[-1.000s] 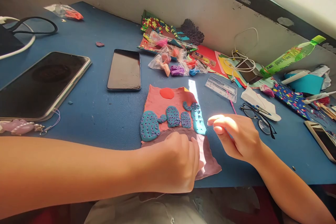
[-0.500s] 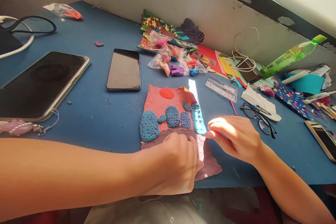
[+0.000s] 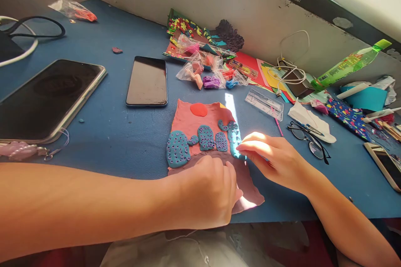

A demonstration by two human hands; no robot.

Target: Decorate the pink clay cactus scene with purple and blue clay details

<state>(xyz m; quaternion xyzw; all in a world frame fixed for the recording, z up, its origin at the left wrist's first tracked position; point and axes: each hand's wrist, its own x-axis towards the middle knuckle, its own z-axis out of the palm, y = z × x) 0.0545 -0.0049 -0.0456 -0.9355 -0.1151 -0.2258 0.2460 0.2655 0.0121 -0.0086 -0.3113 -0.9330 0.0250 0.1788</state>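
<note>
A clay picture (image 3: 184, 117) lies flat on the blue table, pink above and brownish mauve below. A red clay disc (image 3: 198, 110) sits near its top. Blue clay shapes dotted with purple cross its middle: a large one (image 3: 178, 150) at left, smaller ones (image 3: 206, 138) in between, and a tall one (image 3: 234, 138) along the right edge. My left hand (image 3: 210, 192) rests curled over the mauve part; anything inside its fingers is hidden. My right hand (image 3: 272, 156) has its fingertips pinched together at the tall blue shape's lower right edge. Whatever they hold is too small to name.
Two phones lie to the left, a large one (image 3: 53, 96) and a smaller one (image 3: 147, 81). Bagged clay (image 3: 211, 81) lies behind the picture. To the right are a clear ruler (image 3: 263, 103), eyeglasses (image 3: 310, 144), a green bottle (image 3: 351, 66) and another phone (image 3: 384, 164).
My right hand has moved slightly left, its fingertips now over the edge of the tall blue shape. My left hand stays curled over the mauve clay.
</note>
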